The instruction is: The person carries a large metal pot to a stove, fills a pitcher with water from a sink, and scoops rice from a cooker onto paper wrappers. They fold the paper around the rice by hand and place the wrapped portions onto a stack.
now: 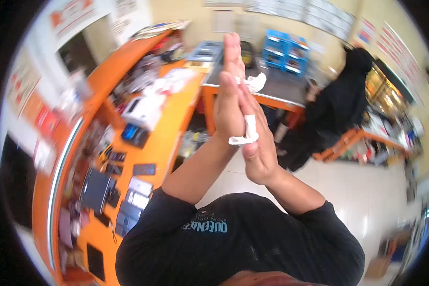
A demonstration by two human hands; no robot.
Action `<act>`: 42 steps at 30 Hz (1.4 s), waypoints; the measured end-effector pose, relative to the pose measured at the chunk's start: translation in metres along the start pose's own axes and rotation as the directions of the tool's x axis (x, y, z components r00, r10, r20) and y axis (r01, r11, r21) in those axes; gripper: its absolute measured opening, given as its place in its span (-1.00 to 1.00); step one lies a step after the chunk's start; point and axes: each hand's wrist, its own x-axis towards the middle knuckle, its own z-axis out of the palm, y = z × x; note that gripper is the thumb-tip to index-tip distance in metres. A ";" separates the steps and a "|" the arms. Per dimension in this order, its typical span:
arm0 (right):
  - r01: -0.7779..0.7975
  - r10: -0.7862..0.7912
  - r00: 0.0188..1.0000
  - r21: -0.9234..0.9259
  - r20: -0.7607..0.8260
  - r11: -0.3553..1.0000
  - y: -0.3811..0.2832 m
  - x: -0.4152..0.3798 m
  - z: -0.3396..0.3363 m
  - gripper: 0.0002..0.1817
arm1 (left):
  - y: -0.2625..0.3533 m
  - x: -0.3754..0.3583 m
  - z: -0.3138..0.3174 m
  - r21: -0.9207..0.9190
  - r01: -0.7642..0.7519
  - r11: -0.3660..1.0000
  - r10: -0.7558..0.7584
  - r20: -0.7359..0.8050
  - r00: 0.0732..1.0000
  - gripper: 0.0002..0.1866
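My left hand (228, 107) and my right hand (260, 150) are raised in front of my chest, palm against palm, with their fingers stretched out and pointing away from me. A crumpled white tissue (250, 126) is pressed between them. One end of it sticks out near the base of my right thumb, and another white piece (256, 83) pokes out beside the fingers. The part between the palms is hidden.
On the left, an orange counter (169, 143) holds several phones (138, 193), a black device (96, 189) and a white box (140, 112). Blue organizers (285, 51) stand on a dark-topped table (281, 90) ahead. A person in black (336, 107) is at the right.
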 end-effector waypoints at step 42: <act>-0.856 -0.594 0.479 -0.193 -0.646 -0.480 -0.404 -0.434 -0.508 -0.52 | 0.072 -0.370 0.778 0.217 0.918 -0.331 0.444 0.894 -0.051 -0.38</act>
